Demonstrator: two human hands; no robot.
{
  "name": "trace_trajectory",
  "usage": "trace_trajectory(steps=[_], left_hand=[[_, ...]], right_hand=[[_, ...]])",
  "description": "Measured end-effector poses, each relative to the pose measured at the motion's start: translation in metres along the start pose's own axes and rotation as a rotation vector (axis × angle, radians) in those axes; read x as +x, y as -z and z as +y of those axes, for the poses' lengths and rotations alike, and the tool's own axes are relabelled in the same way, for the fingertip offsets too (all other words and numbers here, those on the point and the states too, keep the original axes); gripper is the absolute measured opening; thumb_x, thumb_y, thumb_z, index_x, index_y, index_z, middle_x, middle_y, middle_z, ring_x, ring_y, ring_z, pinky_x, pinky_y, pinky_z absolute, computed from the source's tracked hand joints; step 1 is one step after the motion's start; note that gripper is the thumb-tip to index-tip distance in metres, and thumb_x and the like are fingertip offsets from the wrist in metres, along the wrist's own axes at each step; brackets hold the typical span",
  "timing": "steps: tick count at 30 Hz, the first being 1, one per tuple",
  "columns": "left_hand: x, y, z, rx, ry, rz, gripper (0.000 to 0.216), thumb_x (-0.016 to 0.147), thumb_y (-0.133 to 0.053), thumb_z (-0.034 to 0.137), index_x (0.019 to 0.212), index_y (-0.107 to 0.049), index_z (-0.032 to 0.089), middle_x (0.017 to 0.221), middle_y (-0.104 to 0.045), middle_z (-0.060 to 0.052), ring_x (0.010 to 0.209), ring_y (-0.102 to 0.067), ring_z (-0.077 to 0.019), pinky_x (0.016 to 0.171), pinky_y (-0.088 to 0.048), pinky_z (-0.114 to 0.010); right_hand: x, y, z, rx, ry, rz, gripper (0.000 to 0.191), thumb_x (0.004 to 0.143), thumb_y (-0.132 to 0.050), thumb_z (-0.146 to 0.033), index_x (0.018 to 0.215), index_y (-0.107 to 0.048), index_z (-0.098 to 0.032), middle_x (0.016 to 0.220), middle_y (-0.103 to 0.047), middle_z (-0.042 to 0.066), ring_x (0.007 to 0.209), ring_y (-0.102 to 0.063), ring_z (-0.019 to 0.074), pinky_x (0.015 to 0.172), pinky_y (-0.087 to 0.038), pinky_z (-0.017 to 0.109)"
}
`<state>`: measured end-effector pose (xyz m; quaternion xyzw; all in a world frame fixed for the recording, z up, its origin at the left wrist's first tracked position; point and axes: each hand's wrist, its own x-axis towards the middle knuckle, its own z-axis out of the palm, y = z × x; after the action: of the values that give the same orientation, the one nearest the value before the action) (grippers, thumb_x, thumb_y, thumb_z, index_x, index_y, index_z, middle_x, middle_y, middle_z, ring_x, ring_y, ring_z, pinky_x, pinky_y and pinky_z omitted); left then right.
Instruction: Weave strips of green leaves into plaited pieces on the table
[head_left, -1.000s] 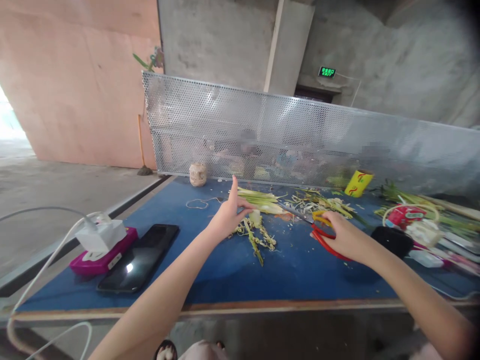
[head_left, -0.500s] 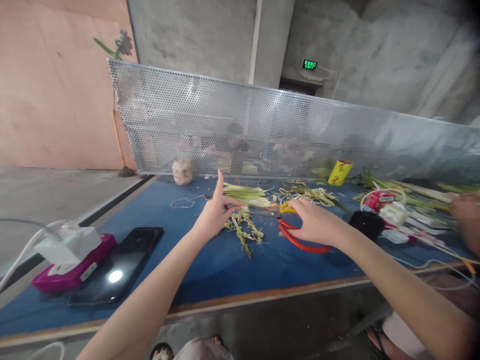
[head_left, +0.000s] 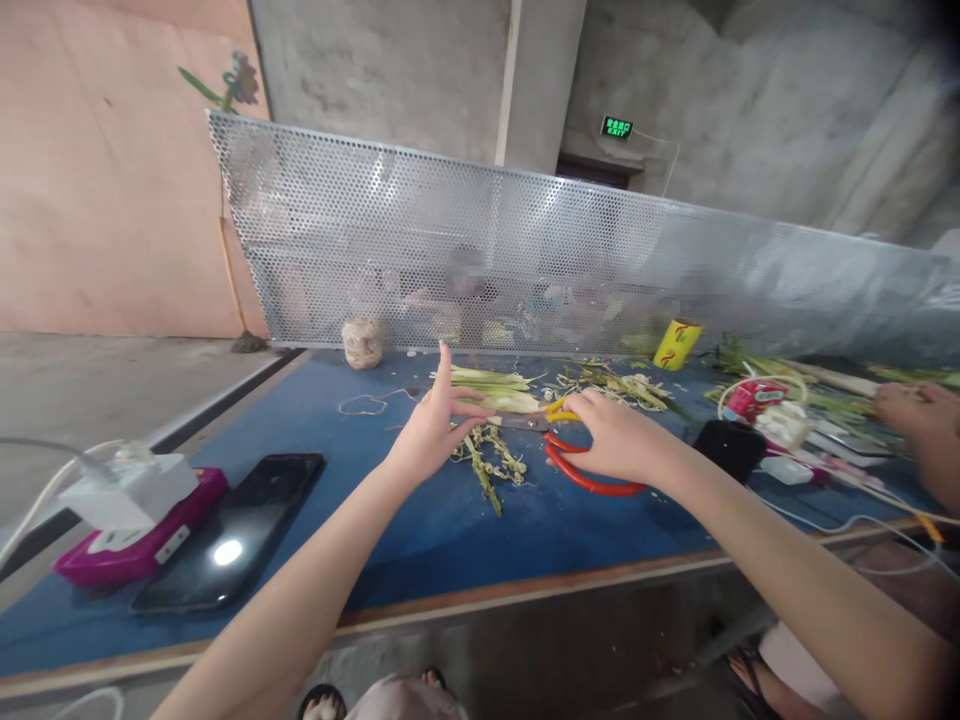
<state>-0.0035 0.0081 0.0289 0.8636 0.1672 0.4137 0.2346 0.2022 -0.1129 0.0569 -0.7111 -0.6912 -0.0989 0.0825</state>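
Observation:
My right hand [head_left: 611, 435] grips scissors [head_left: 592, 480] with one yellow and one red handle. Their metal blades point left, low over the table, at the near edge of a bunch of pale green stalks [head_left: 506, 388]. My left hand [head_left: 435, 415] is at the left end of the blades, one finger raised and the others spread apart. The blade tip reaches close to its fingertips; I cannot tell whether they touch. Just below the blades lies a clump of withered, torn plant trimmings [head_left: 491, 465].
On the blue table [head_left: 390, 560], a black phone [head_left: 232, 535] and a magenta power strip [head_left: 135, 535] lie left. A whitish roll [head_left: 361, 343] and a yellow roll [head_left: 677, 344] stand by the perforated metal screen [head_left: 420, 220]. Another person's hand [head_left: 919, 420] is at far right.
The scissors and my right hand have shifted slightly left, bringing the blades closer to my left hand. My left hand's lower fingers have spread from a near pinch.

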Motion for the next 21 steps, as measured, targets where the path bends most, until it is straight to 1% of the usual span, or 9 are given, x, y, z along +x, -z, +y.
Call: trace_trajectory(steps=[6,10,17,21], left_hand=[[-0.0002,0.0001,0.0001,0.002,-0.016,-0.024,0.092,0.079,-0.053,0.023,0.134,0.020,0.009,0.089,-0.069,-0.009,0.106,-0.055,-0.0214,0.094,-0.038,-0.046],[-0.0004,0.0003,0.0006,-0.037,-0.010,-0.039,0.093,0.079,-0.054,0.022,0.134,0.020,0.009,0.090,-0.069,-0.009,0.106,-0.055,-0.0209,0.094,-0.039,-0.044],[-0.0011,0.0000,0.0017,-0.098,0.013,-0.045,0.094,0.078,-0.054,0.020,0.134,0.021,0.011,0.089,-0.069,-0.008,0.107,-0.054,-0.0202,0.091,-0.042,-0.042],[-0.0016,-0.0013,-0.0008,-0.109,0.021,-0.043,0.092,0.078,-0.054,0.019,0.134,0.019,0.012,0.089,-0.070,-0.007,0.103,-0.057,-0.0192,0.091,-0.042,-0.040]], right_hand=[[0.0001,0.0024,-0.0049,-0.031,0.009,0.017,0.045,0.073,-0.046,-0.054,0.100,-0.052,-0.018,0.099,-0.054,0.010,0.079,-0.056,0.0222,0.064,-0.043,0.032],[0.0000,0.0040,-0.0072,-0.058,0.018,0.014,0.044,0.074,-0.045,-0.054,0.098,-0.053,-0.019,0.096,-0.055,0.009,0.075,-0.056,0.0204,0.060,-0.042,0.030],[-0.0015,0.0067,-0.0085,-0.095,0.032,0.002,0.045,0.074,-0.044,-0.053,0.105,-0.054,-0.022,0.094,-0.057,0.008,0.068,-0.057,0.0188,0.056,-0.041,0.029],[-0.0016,0.0083,-0.0096,-0.105,0.042,-0.006,0.044,0.074,-0.044,-0.053,0.106,-0.054,-0.025,0.093,-0.058,0.007,0.066,-0.057,0.0185,0.054,-0.040,0.029]])
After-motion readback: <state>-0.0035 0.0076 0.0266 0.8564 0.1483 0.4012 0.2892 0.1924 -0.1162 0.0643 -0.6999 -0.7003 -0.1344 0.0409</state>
